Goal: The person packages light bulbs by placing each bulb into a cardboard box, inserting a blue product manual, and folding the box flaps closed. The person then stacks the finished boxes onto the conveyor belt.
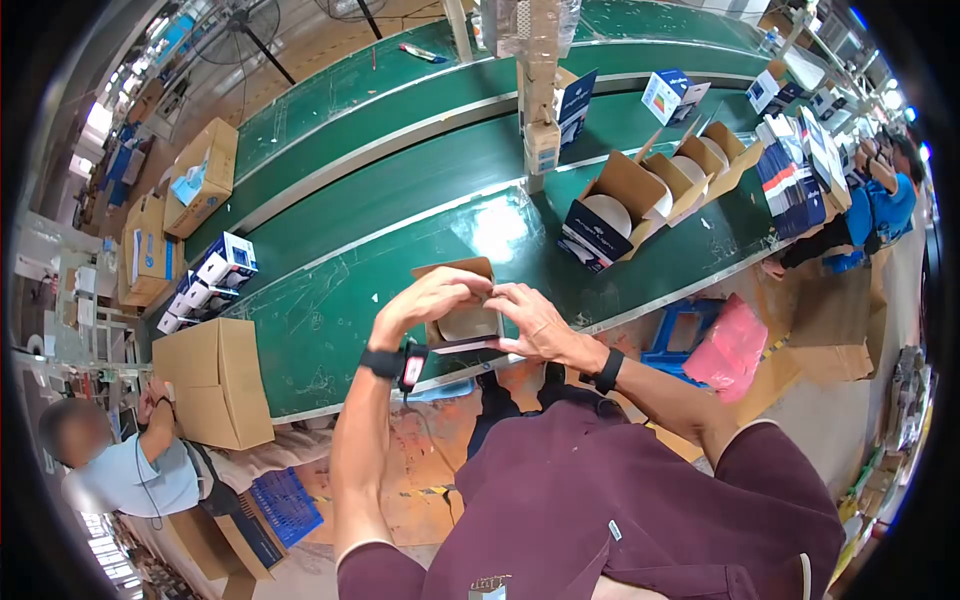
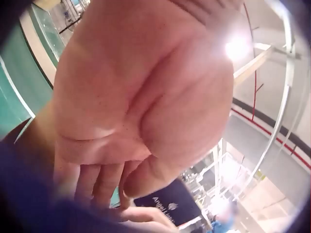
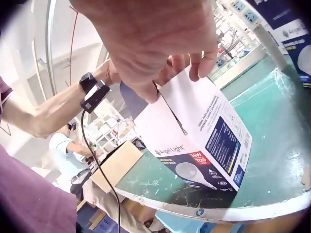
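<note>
A white and navy light bulb box (image 3: 194,141) stands upright on the green bench (image 1: 330,330) in front of me, its brown inner flap raised at the back. Inside its open top a rounded pale shape (image 1: 468,322) shows in the head view. My left hand (image 1: 435,298) reaches over from the left, fingers bent and pinching at the box's upper corner. From the right, my right hand (image 1: 540,322) grips the upper edge, thumb on the near side and fingertips over the top. The two hands' fingertips meet at that corner, and the left fingertips are partly hidden.
Right of the box stand several open bulb boxes (image 1: 605,215) with white domes inside. A stack of flat cartons (image 1: 790,180) lies farther right. Closed bulb boxes (image 1: 222,262) and a large carton (image 1: 212,385) are at the left. A post (image 1: 540,110) rises behind. Other people work at both ends.
</note>
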The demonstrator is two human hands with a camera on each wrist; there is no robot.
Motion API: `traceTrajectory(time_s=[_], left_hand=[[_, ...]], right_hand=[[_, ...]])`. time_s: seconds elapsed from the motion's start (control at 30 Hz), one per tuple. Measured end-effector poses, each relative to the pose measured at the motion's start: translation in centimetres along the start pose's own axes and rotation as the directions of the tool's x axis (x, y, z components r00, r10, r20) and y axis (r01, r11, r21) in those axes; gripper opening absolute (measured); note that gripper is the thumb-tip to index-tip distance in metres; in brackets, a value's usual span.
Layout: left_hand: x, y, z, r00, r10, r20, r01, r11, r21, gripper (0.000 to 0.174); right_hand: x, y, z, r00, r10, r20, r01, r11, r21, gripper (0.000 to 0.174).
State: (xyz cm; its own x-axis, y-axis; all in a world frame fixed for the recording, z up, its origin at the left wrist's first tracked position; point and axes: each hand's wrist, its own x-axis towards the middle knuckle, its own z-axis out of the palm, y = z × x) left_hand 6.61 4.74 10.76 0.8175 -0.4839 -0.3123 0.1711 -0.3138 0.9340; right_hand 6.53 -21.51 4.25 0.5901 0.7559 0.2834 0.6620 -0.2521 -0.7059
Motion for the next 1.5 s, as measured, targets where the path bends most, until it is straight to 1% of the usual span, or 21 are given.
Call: traceTrajectory(time_s=[0.03, 0.07, 0.1, 0.13, 0.17, 0.27, 0.3, 0.37, 0.4, 0.63, 0.77, 0.97, 1.07, 1.13, 1.2, 1.23, 1.3, 1.33, 1.37, 1.43, 1.5], left_hand=[[0.8, -0.4, -0.5, 0.992, -0.054, 0.110, 0.039, 0.990, 0.132, 0.038], [1.3, -2.0, -0.8, 0.988, -0.075, 0.135, 0.071, 0.997, 0.034, 0.037], [1.8, -3.2, -1.3, 0.983, -0.089, 0.163, 0.100, 0.993, -0.062, 0.037], [1.7, -2.5, -1.6, 0.941, -0.307, 0.145, 0.318, 0.946, -0.059, 0.040], [1.6, -3.1, -1.4, 0.935, -0.335, 0.116, 0.348, 0.929, -0.124, 0.045], [1.4, -3.0, -1.4, 0.905, -0.336, 0.259, 0.387, 0.904, -0.179, 0.055], [1.4, -3.2, -1.1, 0.921, -0.335, 0.198, 0.372, 0.909, -0.190, 0.047], [2.4, -5.3, -1.3, 0.919, -0.326, 0.221, 0.348, 0.935, -0.072, 0.038], [1.9, -4.4, -0.8, 0.951, -0.249, 0.184, 0.283, 0.942, -0.183, 0.032], [1.4, -5.3, -2.6, 0.968, -0.219, 0.125, 0.245, 0.934, -0.260, 0.027], [1.4, -5.6, -3.7, 0.957, -0.267, 0.116, 0.280, 0.954, -0.110, 0.023], [0.5, -4.9, -3.9, 0.970, -0.191, 0.148, 0.204, 0.976, -0.079, 0.026], [0.2, -2.2, -3.9, 0.974, -0.213, 0.081, 0.197, 0.966, 0.168, 0.024], [0.3, -3.2, -4.0, 0.988, -0.140, 0.071, 0.130, 0.983, 0.131, 0.021], [0.4, -4.8, -3.6, 0.998, -0.062, -0.015, 0.062, 0.997, 0.041, 0.016], [0.5, -6.3, -3.0, 0.989, -0.125, -0.081, 0.104, 0.969, -0.224, 0.016], [1.2, -8.6, -2.6, 0.987, -0.158, -0.040, 0.162, 0.982, 0.099, 0.019], [1.2, -7.9, -1.9, 0.986, -0.157, 0.055, 0.142, 0.968, 0.208, 0.022], [2.0, -9.7, -1.8, 0.980, -0.186, 0.070, 0.162, 0.951, 0.265, 0.025], [1.8, -9.3, -2.3, 0.970, -0.189, 0.153, 0.197, 0.980, -0.036, 0.029], [1.5, -8.7, -2.7, 0.969, -0.189, 0.161, 0.205, 0.974, -0.092, 0.029]], right_hand=[[0.1, 0.0, 0.5, 1.000, -0.003, -0.026, 0.002, 1.000, -0.025, 0.049], [0.3, 0.1, 0.8, 0.999, -0.001, -0.053, -0.001, 0.999, -0.054, 0.043], [0.6, 1.1, 1.3, 0.988, 0.040, -0.149, -0.037, 0.999, 0.020, 0.034], [1.4, 1.5, 0.8, 0.975, 0.054, -0.217, -0.054, 0.999, 0.006, 0.033], [2.1, 2.0, 0.5, 0.955, 0.073, -0.287, -0.076, 0.997, 0.000, 0.031], [2.8, 1.7, 0.4, 0.963, 0.088, -0.256, -0.068, 0.994, 0.083, 0.036], [2.8, 1.5, 0.4, 0.971, 0.080, -0.224, -0.059, 0.993, 0.100, 0.038], [2.8, 1.3, 1.3, 0.959, 0.172, -0.225, -0.163, 0.985, 0.056, 0.044], [3.0, 1.2, 1.7, 0.947, 0.190, -0.257, -0.184, 0.982, 0.049, 0.043], [4.0, 0.3, 3.3, 0.903, 0.259, -0.343, -0.271, 0.962, 0.015, 0.040], [4.3, -0.3, 3.2, 0.909, 0.293, -0.295, -0.319, 0.947, -0.044, 0.036], [4.8, -1.4, 3.0, 0.912, 0.330, -0.245, -0.359, 0.929, -0.084, 0.039], [4.7, -1.0, 3.4, 0.916, 0.324, -0.235, -0.346, 0.937, -0.054, 0.039], [4.3, 0.0, 3.0, 0.936, 0.312, -0.164, -0.316, 0.949, 0.000, 0.040], [3.6, 0.8, 2.8, 0.975, 0.159, -0.153, -0.165, 0.986, -0.027, 0.046], [3.4, 1.0, 2.9, 0.985, 0.083, -0.149, -0.090, 0.995, -0.040, 0.049], [3.2, 1.0, 4.0, 0.974, 0.140, -0.177, -0.156, 0.985, -0.078, 0.052], [3.3, 1.0, 4.6, 0.965, 0.165, -0.203, -0.187, 0.978, -0.095, 0.052], [3.5, 1.1, 5.1, 0.956, 0.185, -0.229, -0.215, 0.971, -0.110, 0.052], [3.8, 0.7, 5.2, 0.949, 0.185, -0.256, -0.218, 0.970, -0.105, 0.051], [3.7, 0.7, 5.0, 0.940, 0.229, -0.252, -0.257, 0.963, -0.084, 0.050]])
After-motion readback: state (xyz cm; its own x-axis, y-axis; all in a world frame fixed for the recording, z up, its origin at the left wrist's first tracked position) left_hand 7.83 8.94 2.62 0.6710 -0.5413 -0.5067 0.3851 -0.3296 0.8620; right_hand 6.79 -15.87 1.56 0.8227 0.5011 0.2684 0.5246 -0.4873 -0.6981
